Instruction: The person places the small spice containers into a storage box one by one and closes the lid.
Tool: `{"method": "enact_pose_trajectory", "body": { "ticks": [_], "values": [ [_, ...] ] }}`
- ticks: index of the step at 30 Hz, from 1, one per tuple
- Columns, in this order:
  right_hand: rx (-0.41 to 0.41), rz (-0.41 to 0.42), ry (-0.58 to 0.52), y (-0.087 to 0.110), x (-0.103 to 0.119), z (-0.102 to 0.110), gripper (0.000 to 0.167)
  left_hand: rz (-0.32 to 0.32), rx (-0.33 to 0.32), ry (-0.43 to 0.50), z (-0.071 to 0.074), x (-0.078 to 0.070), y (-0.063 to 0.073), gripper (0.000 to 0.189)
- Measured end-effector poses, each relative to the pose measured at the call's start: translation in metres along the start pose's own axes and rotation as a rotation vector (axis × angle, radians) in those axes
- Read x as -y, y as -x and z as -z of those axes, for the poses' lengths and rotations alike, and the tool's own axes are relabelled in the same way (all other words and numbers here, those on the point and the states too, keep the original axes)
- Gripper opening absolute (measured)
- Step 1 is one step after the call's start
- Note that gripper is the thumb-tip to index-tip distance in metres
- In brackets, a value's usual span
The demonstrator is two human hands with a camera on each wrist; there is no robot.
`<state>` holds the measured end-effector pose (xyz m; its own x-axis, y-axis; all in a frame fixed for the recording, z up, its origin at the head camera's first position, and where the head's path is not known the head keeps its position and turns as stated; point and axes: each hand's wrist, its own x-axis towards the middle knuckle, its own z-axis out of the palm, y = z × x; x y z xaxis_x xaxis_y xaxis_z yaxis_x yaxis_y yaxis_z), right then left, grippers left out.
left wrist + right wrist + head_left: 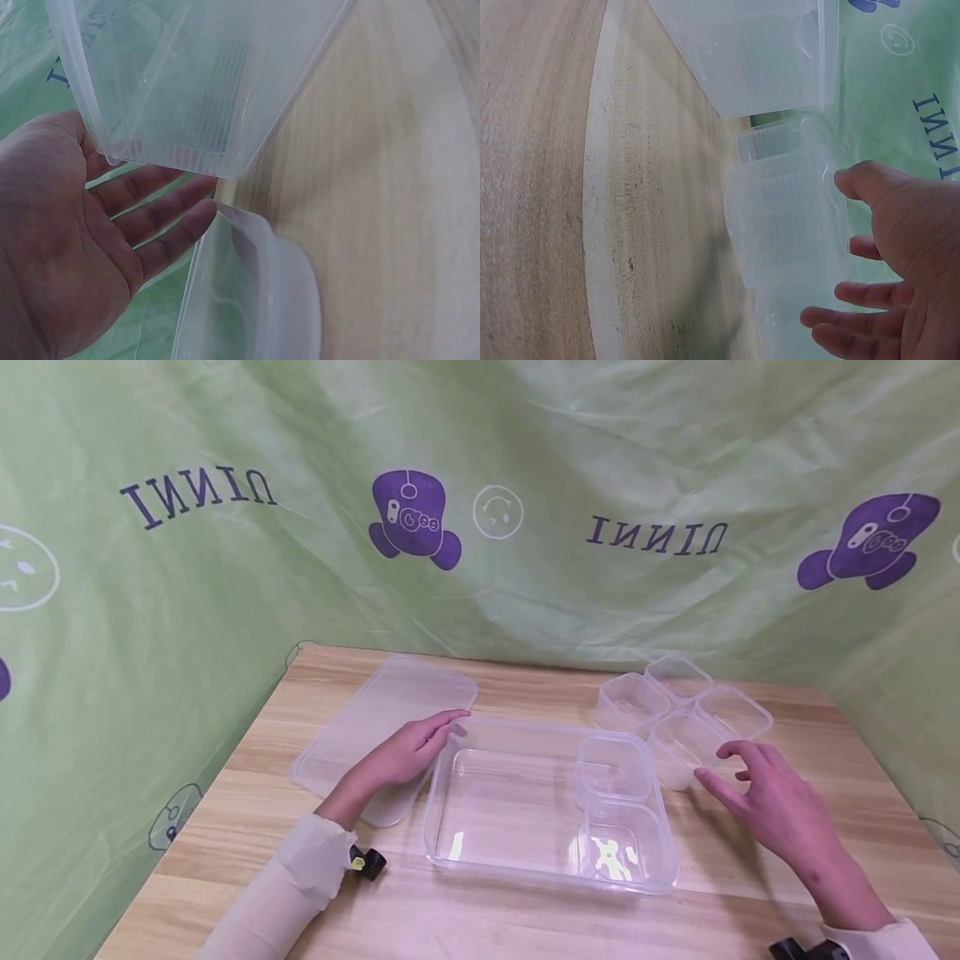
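Observation:
A large clear plastic box without a lid stands in the middle of the table. Two small clear containers sit one behind the other at its right end. My left hand touches the box's far left corner, its fingers fairly straight; in the left wrist view the fingers stretch out by the box's end wall. To the right, my right hand hovers beside a small clear container, thumb and fingers spread loosely around its near right side. Nothing is in its grasp; the right wrist view shows a gap between thumb and fingers.
A large flat translucent lid lies left of the box, under the left forearm's reach. Several more small containers are grouped at the back right of the wooden table. Green printed cloth hangs behind and at both sides.

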<state>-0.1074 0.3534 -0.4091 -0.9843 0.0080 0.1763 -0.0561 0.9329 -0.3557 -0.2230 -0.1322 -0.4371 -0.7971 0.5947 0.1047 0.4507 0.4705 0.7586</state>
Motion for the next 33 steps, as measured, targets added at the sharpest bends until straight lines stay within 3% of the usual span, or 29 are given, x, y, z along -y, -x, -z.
{"method": "enact_pose_trajectory", "body": {
  "ticks": [15,23,33],
  "values": [
    [0.003,-0.024,0.015,-0.0023,0.0038,-0.0007,0.054,-0.019,0.0,0.003,0.0012,-0.0017,0.0004,0.042],
    [-0.022,-0.01,0.025,-0.0029,0.0048,-0.0008,0.051,-0.004,0.003,0.003,0.0016,-0.0016,0.0,0.042],
    [-0.029,0.009,0.036,-0.0021,0.0048,-0.003,0.05,-0.03,0.002,0.013,0.0008,-0.0002,0.0005,0.042]
  ]
}}
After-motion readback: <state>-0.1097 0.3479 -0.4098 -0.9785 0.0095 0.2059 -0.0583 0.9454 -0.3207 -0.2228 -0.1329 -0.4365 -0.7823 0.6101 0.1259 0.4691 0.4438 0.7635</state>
